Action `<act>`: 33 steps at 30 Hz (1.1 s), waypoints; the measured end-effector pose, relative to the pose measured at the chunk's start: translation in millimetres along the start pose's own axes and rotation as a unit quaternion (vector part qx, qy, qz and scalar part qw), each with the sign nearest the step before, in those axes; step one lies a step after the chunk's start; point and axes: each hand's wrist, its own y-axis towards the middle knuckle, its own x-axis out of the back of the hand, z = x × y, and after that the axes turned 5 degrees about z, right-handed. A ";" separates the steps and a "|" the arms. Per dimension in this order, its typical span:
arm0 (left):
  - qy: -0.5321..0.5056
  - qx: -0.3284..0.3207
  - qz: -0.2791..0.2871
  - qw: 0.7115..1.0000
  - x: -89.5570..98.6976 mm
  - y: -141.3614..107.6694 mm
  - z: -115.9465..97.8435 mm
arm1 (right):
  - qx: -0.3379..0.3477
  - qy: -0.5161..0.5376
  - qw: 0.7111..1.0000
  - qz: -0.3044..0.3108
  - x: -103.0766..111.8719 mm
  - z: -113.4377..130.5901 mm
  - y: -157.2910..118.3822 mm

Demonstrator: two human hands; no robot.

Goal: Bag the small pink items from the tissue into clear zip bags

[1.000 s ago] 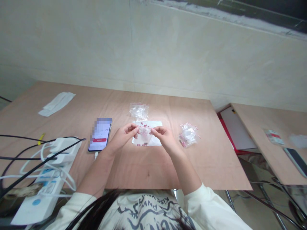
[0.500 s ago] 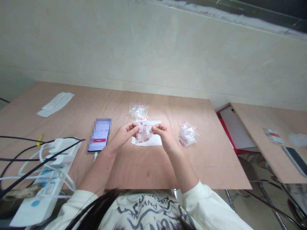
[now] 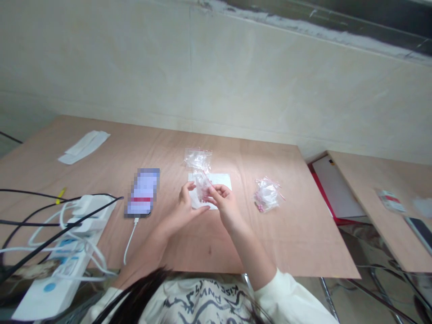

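Observation:
A small clear zip bag with a red seal line and small pinkish bits hangs tilted over a white paper sheet. My right hand pinches the bag at its red-lined edge. Thumb and fingers spread apart, my left hand is just left of the bag and holds nothing. Behind the paper lie flat clear bags with red edges. To the right sits a pile of clear bags with pink-red pieces inside.
A phone on a white cable lies left of my hands. Further left are a white power strip, tangled black cables and folded white paper. A second table stands at the right with another phone.
My left hand has let go of the bag and opened. The bag, level between both hands before, now tilts in my right hand. The whole view has shifted slightly.

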 end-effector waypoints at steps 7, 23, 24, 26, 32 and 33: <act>0.035 -0.028 0.035 0.998 12.5 1.9 0.7 | -0.042 -0.019 0.999 0.030 1.9 -10.3 -6.7; 0.134 -0.111 0.112 0.978 36.9 -3.2 -5.4 | -0.070 -0.166 0.977 0.112 8.0 2.9 3.9; 0.140 -0.113 0.115 0.977 38.4 -3.6 -5.4 | -0.048 -0.223 0.971 0.076 6.9 1.3 4.2; 0.150 -0.112 0.126 0.974 40.7 -4.6 -5.6 | 0.006 -0.342 0.940 0.000 5.3 -3.0 5.6; 0.156 -0.093 0.138 0.974 38.1 -6.0 -1.7 | 0.023 -0.434 0.900 -0.013 4.2 -15.5 8.2; 0.154 -0.087 0.140 0.974 37.6 -6.1 -0.4 | 0.006 -0.405 0.914 0.009 4.8 -16.5 7.9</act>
